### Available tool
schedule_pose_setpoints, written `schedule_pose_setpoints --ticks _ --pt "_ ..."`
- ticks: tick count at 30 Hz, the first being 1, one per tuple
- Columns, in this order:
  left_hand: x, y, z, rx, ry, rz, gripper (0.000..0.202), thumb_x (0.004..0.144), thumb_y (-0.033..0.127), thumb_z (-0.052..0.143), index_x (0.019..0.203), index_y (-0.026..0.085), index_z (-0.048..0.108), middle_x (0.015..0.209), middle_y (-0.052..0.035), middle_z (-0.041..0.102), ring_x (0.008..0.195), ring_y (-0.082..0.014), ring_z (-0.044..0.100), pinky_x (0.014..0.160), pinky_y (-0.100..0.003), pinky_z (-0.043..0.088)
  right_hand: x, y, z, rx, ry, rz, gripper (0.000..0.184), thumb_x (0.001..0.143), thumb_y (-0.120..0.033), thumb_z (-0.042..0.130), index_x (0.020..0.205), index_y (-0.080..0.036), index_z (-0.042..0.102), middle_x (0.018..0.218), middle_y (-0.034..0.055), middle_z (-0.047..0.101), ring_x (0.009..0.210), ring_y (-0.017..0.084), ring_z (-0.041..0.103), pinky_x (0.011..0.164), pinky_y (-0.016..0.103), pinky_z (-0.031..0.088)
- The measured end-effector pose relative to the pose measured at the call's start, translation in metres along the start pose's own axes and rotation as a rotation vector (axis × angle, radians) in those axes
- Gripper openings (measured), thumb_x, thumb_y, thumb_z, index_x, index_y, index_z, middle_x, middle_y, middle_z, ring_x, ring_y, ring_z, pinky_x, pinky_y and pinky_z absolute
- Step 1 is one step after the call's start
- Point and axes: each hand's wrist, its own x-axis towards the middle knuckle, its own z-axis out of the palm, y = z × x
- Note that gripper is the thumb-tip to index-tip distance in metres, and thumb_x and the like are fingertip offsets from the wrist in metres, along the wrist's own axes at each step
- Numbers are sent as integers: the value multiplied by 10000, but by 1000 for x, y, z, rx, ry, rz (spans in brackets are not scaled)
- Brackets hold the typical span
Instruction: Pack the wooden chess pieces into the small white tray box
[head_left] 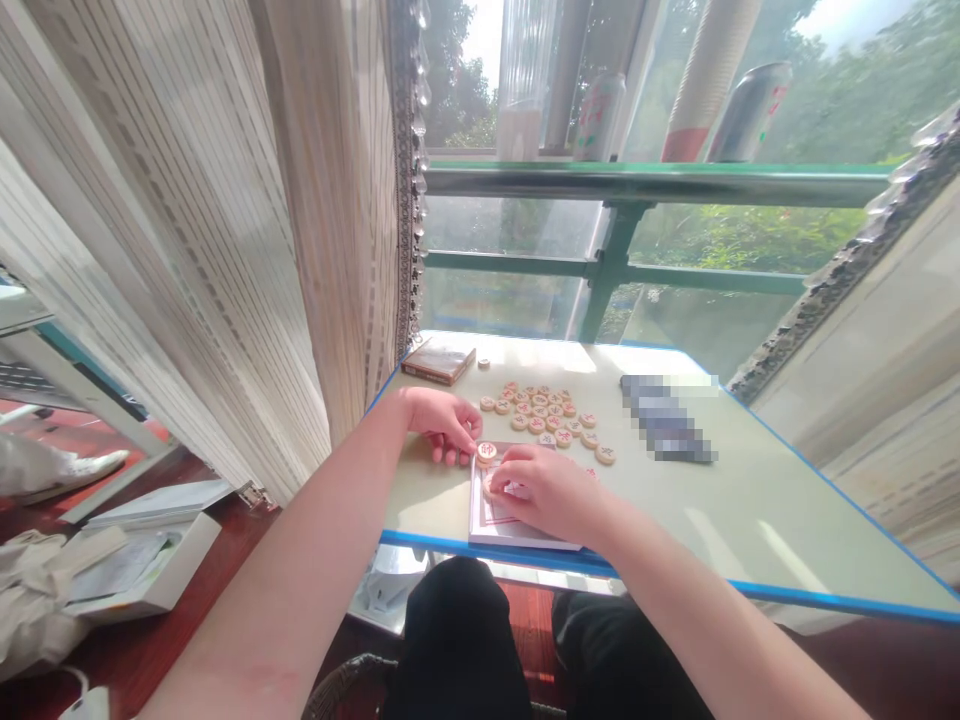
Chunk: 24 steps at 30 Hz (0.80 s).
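Two-handed, seemingly stacking atop white box — touching red-marked disc at far-left corner with half-curled left hand, half-covering pale disc by left edge with curled right hand — not showing either hold clearly; probably needing careful alignment next.

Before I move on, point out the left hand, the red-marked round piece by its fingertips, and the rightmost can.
Left hand (444,416): head view, on the back of the hand.
Round piece (487,452): head view, on its top face.
Rightmost can (750,112): head view, on its side.
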Motion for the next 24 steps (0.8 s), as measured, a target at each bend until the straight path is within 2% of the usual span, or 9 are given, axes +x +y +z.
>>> schedule_pose_setpoints --ticks 8,12,24 --pt "2 -1 -6 10 -65 -4 364 643 300 789 909 176 574 726 2 685 591 -114 640 464 -189 496 6 2 4 35 12 11 161 841 -183 588 848 -232 741 899 28 697 735 125 627 675 221 444" --pt "4 -2 -9 10 -105 -2 343 637 296 795 871 167 581 709 1 681 566 -110 628 455 -195 499 5 5 6 -25 16 71 125 823 -222 612 845 -228 734 882 39 695 727 147 631 639 239 443" --pt "5 -2 -10 22 -95 0 359 621 317 807 848 162 576 727 -9 688 589 -120 637 454 -202 488 9 7 9 9 23 49 136 841 -230 597 817 -230 731 864 37 694 712 138 618 626 235 435"
